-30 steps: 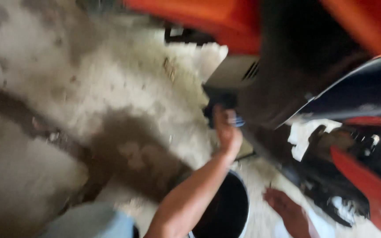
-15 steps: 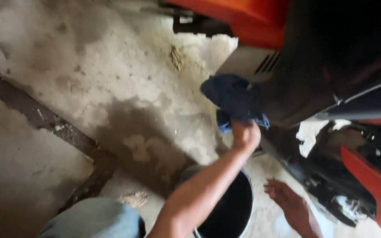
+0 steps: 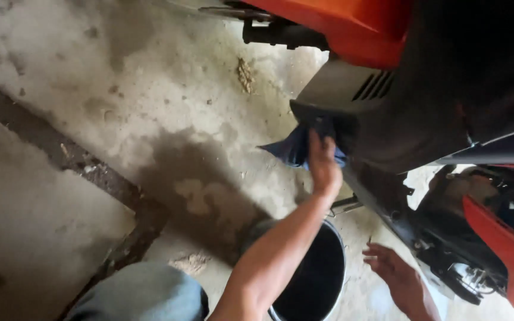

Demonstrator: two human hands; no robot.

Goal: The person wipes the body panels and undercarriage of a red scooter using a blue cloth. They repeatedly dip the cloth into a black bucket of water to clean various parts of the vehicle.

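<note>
My left hand (image 3: 323, 166) is shut on a dark blue cloth (image 3: 292, 148) and presses it against the lower edge of a motorbike's black body panel (image 3: 388, 119). The forearm reaches up from the bottom middle, passing over a black bucket (image 3: 313, 279). My right hand (image 3: 397, 276) hovers low beside the bucket with its fingers spread and holds nothing. Orange bodywork (image 3: 340, 24) sits above the black panel.
The stained concrete floor (image 3: 150, 101) has a wet dark patch and a dark groove (image 3: 60, 154) running diagonally at the left. My knee in grey trousers (image 3: 138, 294) is at the bottom. A red panel and engine parts (image 3: 495, 244) fill the right.
My left hand has moved the cloth from hanging spread out to bunched against the black panel's edge. The right hand stays low beside the bucket.
</note>
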